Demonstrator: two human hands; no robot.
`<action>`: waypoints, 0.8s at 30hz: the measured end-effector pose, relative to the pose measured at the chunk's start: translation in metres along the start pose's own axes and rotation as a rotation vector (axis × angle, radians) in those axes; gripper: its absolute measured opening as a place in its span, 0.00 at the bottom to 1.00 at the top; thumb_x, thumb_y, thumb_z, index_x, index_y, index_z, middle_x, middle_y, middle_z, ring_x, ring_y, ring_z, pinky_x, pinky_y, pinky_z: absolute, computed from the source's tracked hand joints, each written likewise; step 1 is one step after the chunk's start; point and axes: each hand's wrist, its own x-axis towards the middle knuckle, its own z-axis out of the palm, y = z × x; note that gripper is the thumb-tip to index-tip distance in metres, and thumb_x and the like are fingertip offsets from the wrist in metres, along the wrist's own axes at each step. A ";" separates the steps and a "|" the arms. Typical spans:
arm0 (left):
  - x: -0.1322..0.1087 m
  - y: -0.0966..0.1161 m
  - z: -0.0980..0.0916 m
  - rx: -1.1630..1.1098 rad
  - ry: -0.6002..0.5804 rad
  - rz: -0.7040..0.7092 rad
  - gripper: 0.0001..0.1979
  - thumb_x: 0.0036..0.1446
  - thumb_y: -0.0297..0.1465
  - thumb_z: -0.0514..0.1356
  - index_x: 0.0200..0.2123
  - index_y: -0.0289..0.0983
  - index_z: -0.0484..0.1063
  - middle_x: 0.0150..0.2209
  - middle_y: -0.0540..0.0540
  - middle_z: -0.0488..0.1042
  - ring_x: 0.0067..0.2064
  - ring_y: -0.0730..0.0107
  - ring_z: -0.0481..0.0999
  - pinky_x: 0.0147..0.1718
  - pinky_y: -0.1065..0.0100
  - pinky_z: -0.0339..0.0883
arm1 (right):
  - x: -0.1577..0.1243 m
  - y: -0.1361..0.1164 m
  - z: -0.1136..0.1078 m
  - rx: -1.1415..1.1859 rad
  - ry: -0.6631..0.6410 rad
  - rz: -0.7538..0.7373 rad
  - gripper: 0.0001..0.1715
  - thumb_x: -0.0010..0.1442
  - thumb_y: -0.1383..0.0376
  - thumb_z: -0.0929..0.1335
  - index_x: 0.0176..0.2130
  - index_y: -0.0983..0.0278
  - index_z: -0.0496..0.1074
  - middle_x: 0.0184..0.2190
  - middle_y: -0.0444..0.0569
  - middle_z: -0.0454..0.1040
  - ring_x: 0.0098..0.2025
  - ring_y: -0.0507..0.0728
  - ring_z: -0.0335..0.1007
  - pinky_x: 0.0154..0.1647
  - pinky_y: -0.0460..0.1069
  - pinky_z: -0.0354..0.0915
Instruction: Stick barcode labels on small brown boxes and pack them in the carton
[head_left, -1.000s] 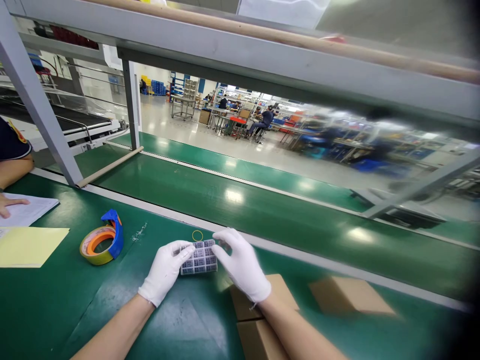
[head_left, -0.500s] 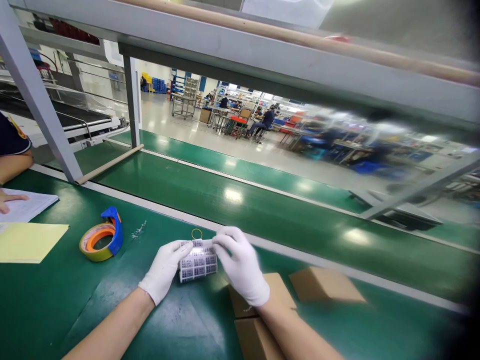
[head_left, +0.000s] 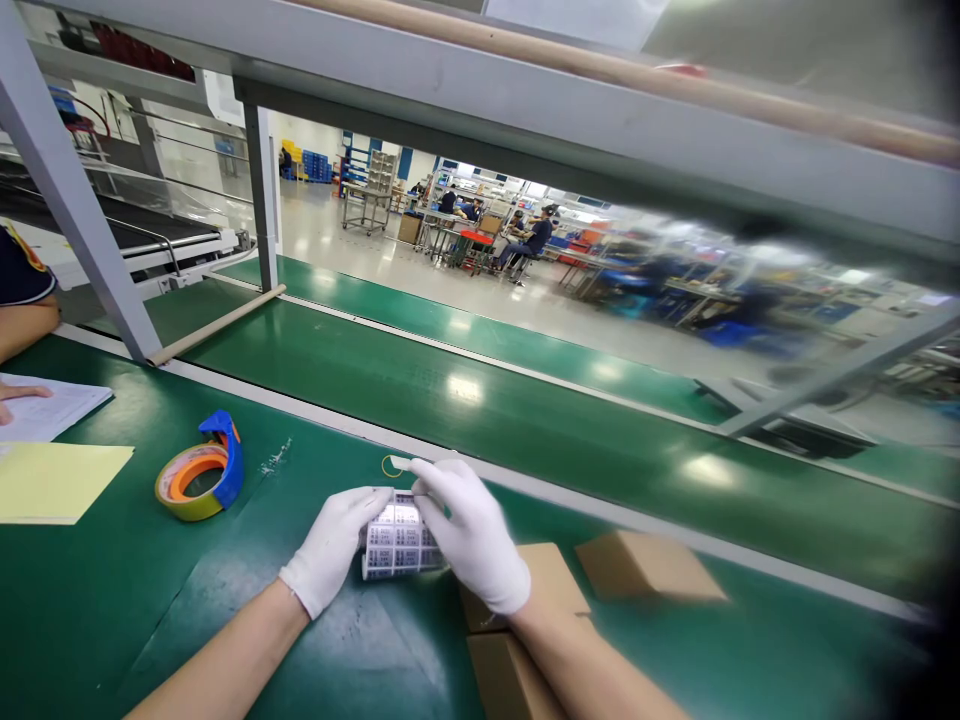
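Dark-blue sleeve (head_left: 22, 265) first, over on the left, a co-worker's arm below it and that bare hand (head_left: 19, 392) resting on white papers (head_left: 67, 403). Just nearer lies a yellow sheet (head_left: 64, 483), flat on the green tabletop (head_left: 90, 590). Farther off on this side, a slanting grey metal post (head_left: 82, 200) rises beside the green conveyor belt (head_left: 375, 365), which runs across the far side. Moving right, here's the blue tape dispenser (head_left: 229, 465), its roll of yellowish tape around an orange core, well apart from the gloves. And now the middle: the left hand (head_left: 330, 550), gloved in white, has its thumb and fingers closed on the left end of the label roll (head_left: 397, 545), and that roll sits right between the two hands, rows of dark print across its curved face. Just beyond it, a thin yellow rubber band (head_left: 385, 468) on the table, partly covered by a small white label (head_left: 400, 463) at the right index fingertip; pinched or merely stuck there, I cannot tell. The right hand (head_left: 476, 540), also white-gloved, curves its fingers over the roll's right end, thumb grip unclear. Beside that wrist, two brown cardboard boxes (head_left: 551, 575), partly hidden by the forearm; farther right, one more box (head_left: 649, 570), blurred, standing apart.
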 end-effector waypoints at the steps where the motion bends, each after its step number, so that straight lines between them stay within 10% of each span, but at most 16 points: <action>1: 0.000 0.001 0.000 -0.004 0.000 0.008 0.16 0.66 0.42 0.61 0.42 0.35 0.82 0.46 0.43 0.83 0.47 0.57 0.80 0.46 0.63 0.73 | 0.000 -0.002 -0.001 0.001 0.009 -0.019 0.29 0.69 0.75 0.62 0.62 0.53 0.69 0.36 0.48 0.75 0.42 0.61 0.71 0.45 0.57 0.70; 14: -0.006 -0.002 0.009 0.196 -0.071 0.081 0.19 0.67 0.41 0.60 0.53 0.36 0.81 0.51 0.41 0.82 0.51 0.53 0.80 0.54 0.58 0.72 | -0.009 -0.007 0.012 0.230 0.081 0.092 0.38 0.65 0.77 0.64 0.68 0.51 0.64 0.52 0.48 0.76 0.44 0.55 0.77 0.46 0.50 0.78; 24: -0.007 -0.004 0.015 -0.300 -0.269 -0.073 0.20 0.60 0.31 0.69 0.55 0.34 0.79 0.52 0.36 0.81 0.52 0.51 0.79 0.55 0.54 0.69 | -0.010 -0.005 0.011 0.167 0.063 0.012 0.34 0.68 0.76 0.63 0.66 0.52 0.66 0.51 0.47 0.76 0.47 0.55 0.76 0.50 0.50 0.75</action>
